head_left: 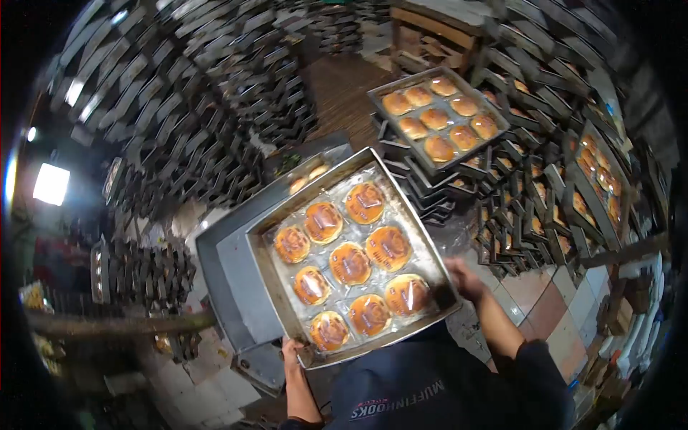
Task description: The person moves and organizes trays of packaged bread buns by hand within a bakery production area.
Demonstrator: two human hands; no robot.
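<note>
A square metal tray (pixel 423 239) holds several round browned buns (pixel 350 263) under clear plastic wrap. My left hand (pixel 292 350) grips the tray's near left corner, with most of its fingers hidden beneath the rim. On the opposite side my right hand (pixel 464 279) is closed round the tray's right edge. Tilted toward me, the tray overlaps a larger grey metal bin (pixel 244 287) on its left. A few pale buns (pixel 309 178) show in the bin's far part.
Beyond the held tray, another tray of buns (pixel 435 119) tops a stack. More tray stacks (pixel 530 208) rise at the right, and tall stacks of trays (pixel 229 86) stand at the far left. A wooden table (pixel 437 32) is at the back. Tiled floor (pixel 530 294) shows at the right.
</note>
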